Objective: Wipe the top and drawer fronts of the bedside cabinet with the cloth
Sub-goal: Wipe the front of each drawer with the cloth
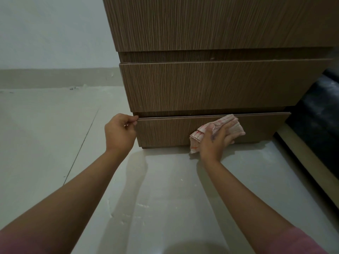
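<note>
While the head camera looks down from close above the floor (165, 189), the bedside cabinet (211, 24) fills the upper middle and right of the view, brown with a fine wood grain. Two drawer fronts show under its top block: the upper drawer front (211, 87) and the lowest drawer front (165, 131), which stands just above the pale tiled floor and sits a little forward of the one above it. The left hand (120, 133) is at the left end of the lowest drawer front, and its curled fingers pinch the top left corner of that front. The right hand (215, 142) presses the cloth (229, 123) flat against the same drawer front, right of its middle, with the fingers spread over the cloth and turned to the right. The cloth is light with reddish stripes; one part sticks out above the hand near the top edge of the drawer, and another part hangs down at the left of the hand to the floor. Both forearms are bare, and pink sleeves (302, 241) show at the bottom corners. A white wall (45, 33) with a grey skirting stands at the left, and a dark object (315, 114) lies at the right beside the cabinet.
</note>
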Available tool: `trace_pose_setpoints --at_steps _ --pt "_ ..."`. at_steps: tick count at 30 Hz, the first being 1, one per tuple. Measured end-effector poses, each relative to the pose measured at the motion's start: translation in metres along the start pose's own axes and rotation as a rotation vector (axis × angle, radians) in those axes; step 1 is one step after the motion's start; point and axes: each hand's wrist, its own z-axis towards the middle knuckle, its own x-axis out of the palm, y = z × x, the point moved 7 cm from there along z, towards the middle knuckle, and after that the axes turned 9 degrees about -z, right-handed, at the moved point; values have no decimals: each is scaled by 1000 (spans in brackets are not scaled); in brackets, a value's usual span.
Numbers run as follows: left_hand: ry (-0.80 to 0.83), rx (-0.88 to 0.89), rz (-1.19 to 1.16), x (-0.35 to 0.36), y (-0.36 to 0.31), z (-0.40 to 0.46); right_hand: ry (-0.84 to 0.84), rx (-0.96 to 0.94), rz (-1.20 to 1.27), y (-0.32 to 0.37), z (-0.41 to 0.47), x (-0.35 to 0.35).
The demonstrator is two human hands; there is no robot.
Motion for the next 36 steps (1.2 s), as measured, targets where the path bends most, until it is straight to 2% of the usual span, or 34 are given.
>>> trace_pose_setpoints --at_steps 5,15,22,26,32,36 --pt "-16 12 8 2 2 3 -21 25 28 -1 2 -2" --pt "-27 105 100 3 -5 3 -208 73 154 -5 2 -7" --pt "-40 72 109 3 -7 2 -264 36 183 -8 5 -15" --pt "-62 8 78 5 -6 -2 -247 83 253 -4 3 -22" --pt "23 -32 75 13 -12 -20 -165 70 149 5 -3 -31" --pt "99 -24 44 16 -35 -36 6 32 147 17 -19 -27"
